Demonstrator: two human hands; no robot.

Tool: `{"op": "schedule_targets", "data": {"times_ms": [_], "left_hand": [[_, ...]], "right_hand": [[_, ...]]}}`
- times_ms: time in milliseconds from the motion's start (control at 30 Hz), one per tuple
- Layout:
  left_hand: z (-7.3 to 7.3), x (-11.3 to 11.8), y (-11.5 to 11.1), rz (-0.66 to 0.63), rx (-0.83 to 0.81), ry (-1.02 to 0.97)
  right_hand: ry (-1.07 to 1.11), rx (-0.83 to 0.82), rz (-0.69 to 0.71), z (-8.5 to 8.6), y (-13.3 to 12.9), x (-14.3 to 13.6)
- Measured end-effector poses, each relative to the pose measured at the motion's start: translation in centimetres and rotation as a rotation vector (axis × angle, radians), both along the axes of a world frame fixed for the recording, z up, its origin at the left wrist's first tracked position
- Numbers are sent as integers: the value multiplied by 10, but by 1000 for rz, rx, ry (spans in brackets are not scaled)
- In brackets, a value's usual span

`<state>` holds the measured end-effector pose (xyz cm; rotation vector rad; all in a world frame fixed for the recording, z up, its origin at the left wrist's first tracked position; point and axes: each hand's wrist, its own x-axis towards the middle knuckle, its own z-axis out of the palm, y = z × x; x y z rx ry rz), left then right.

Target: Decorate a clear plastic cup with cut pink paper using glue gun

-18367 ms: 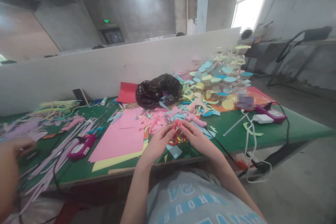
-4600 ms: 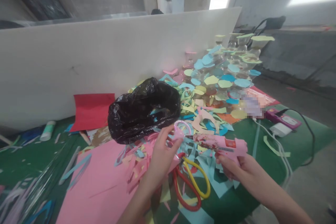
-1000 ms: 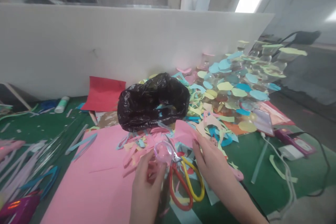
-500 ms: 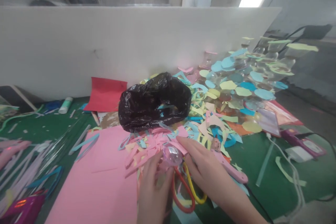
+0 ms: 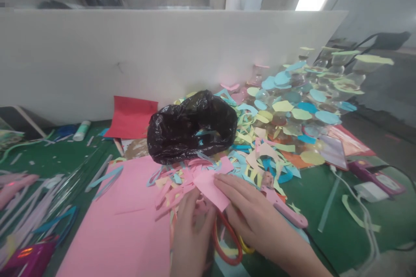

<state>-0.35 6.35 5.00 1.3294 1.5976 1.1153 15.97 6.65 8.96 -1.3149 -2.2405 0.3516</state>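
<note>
A small pink paper piece (image 5: 211, 188) lies over the spot between my two hands, hiding most of the clear plastic piece under it. My right hand (image 5: 248, 210) is closed on the paper's right edge. My left hand (image 5: 191, 225) is curled at the lower left, round the clear plastic piece, of which only a pinkish bit (image 5: 202, 207) shows. Scissors with red and yellow handles (image 5: 231, 249) lie just below, between my wrists. A large pink sheet (image 5: 113, 220) is left of my left hand.
A black plastic bag (image 5: 172, 134) stands open behind my hands. Paper scraps (image 5: 260, 153) spread around it. Clear cups topped with paper (image 5: 341, 84) are at the back right. A pink glue gun (image 5: 287, 212) lies right of my hand, near a phone (image 5: 333, 151) and cables.
The pink paper has turned flat over the clear plastic piece, covering it. My right hand has shifted slightly and now covers more of the yellow scissor handle. My left hand has barely moved.
</note>
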Motion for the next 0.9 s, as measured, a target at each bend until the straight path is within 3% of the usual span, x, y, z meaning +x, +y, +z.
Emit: {"op": "schedule_targets", "data": {"times_ms": [233,467,900], "left_hand": [[-1,-2,2,-39,3,27],[0,-1,2,3,51,101],[-6,-4,-4,-28,49,96]], "right_hand": [[-67,-103,68,-2,-3,3],[-51,-34,133,-10,-8,5],[-9,-92,186,-10,-8,1]]}}
